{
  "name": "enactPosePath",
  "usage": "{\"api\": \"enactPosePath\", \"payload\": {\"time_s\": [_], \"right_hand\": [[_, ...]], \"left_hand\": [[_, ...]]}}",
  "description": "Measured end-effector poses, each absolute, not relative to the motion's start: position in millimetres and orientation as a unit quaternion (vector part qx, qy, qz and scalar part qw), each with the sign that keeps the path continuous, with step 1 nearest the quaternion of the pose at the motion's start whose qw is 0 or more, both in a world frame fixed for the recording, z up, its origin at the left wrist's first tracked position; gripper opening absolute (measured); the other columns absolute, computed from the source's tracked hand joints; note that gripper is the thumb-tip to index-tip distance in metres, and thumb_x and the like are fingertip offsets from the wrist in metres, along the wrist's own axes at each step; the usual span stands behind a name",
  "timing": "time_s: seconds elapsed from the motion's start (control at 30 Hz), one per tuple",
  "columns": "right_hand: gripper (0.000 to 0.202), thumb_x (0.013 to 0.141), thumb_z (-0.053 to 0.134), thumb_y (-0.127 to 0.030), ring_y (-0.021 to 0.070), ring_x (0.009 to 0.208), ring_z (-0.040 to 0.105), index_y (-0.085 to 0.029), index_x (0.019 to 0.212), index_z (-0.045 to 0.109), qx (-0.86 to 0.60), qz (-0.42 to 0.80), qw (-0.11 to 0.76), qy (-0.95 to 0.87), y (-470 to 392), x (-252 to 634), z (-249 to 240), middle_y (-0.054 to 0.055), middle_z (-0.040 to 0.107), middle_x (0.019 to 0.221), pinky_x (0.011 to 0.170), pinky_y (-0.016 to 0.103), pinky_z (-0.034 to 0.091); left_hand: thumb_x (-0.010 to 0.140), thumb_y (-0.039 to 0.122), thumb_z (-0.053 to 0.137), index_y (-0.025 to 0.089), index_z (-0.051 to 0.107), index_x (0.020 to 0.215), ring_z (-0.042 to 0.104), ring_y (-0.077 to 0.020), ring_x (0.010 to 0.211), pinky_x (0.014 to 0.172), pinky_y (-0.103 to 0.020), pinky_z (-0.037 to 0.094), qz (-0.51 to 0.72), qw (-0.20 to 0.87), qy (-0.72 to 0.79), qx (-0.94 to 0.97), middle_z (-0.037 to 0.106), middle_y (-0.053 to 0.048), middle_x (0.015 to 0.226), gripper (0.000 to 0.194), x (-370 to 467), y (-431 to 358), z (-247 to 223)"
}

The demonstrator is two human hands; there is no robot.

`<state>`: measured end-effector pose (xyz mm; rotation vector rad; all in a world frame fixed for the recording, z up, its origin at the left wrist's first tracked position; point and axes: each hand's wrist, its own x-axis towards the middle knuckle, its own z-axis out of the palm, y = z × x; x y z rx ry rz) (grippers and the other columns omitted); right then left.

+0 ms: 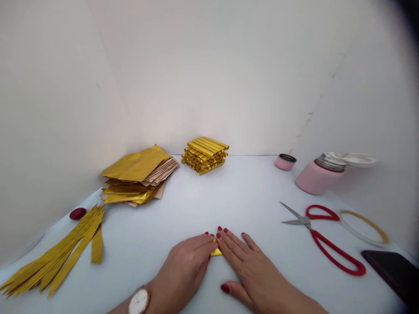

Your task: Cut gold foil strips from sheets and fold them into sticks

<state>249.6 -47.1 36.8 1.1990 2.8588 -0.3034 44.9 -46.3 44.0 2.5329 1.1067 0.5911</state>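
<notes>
A small piece of gold paper (216,251) shows between my two hands at the front middle of the table; most of it is hidden. My left hand (188,266), with a watch at the wrist, has its fingers curled together at the paper's left side. Flat on the table, my right hand (244,266) has its fingers stretched over the paper's right side, thumb apart. Gold paper strips (72,248) lie fanned out at the left. Behind them sits a stack of gold sheets (137,168), and folded gold sticks (205,153) are piled at the back middle.
Open red-handled scissors (307,220) lie right of my hands, near a tape ring (366,224) and a dark phone (393,272). A pink jar (319,176) and pink cup (285,162) stand behind. A dark red oval object (77,213) is at the left edge.
</notes>
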Motion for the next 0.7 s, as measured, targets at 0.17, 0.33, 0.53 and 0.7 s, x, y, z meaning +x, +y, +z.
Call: {"api": "enactPosePath", "payload": {"time_s": [0.17, 0.33, 0.53, 0.7], "right_hand": [[0.065, 0.087, 0.041, -0.045, 0.0308, 0.13, 0.024, -0.011, 0.139, 0.023, 0.381, -0.089, 0.009, 0.92, -45.8, 249.2, 36.0, 0.013, 0.019, 0.142, 0.098, 0.056, 0.032], [0.064, 0.086, 0.043, -0.043, 0.0311, 0.129, 0.026, -0.012, 0.139, 0.024, 0.378, -0.079, 0.006, 0.922, -47.0, 251.1, 32.7, 0.012, 0.02, 0.142, 0.097, 0.056, 0.034], [0.064, 0.086, 0.042, -0.043, 0.0311, 0.129, 0.026, -0.013, 0.139, 0.023, 0.371, -0.076, -0.009, 0.926, -45.1, 253.0, 28.8, 0.012, 0.022, 0.142, 0.096, 0.057, 0.034], [0.064, 0.086, 0.043, -0.043, 0.0313, 0.129, 0.027, -0.015, 0.14, 0.022, 0.371, -0.084, -0.023, 0.924, -45.8, 253.1, 28.6, 0.012, 0.023, 0.142, 0.096, 0.056, 0.034]], "left_hand": [[0.082, 0.018, 0.053, 0.019, 0.055, 0.095, 0.051, -0.0213, 0.099, 0.085, -0.036, 0.044, 0.255, 0.198, 0.513, 0.795, 0.057, -0.007, 0.103, 0.013, 24.9, -48.2, 48.1], [0.085, 0.02, 0.047, 0.018, 0.053, 0.075, 0.05, -0.0202, 0.078, 0.071, -0.035, 0.041, 0.235, 0.205, 0.533, 0.786, 0.055, -0.004, 0.08, 0.012, 16.1, -49.0, 50.1], [0.087, 0.025, 0.044, 0.018, 0.051, 0.069, 0.05, -0.0191, 0.071, 0.066, -0.033, 0.036, 0.209, 0.176, 0.57, 0.775, 0.055, -0.002, 0.072, 0.021, 15.0, -49.8, 45.9], [0.086, 0.024, 0.045, 0.019, 0.051, 0.064, 0.053, -0.0182, 0.066, 0.065, -0.032, 0.034, 0.165, 0.16, 0.6, 0.766, 0.058, 0.0, 0.066, 0.023, 16.8, -51.5, 49.9]]}}
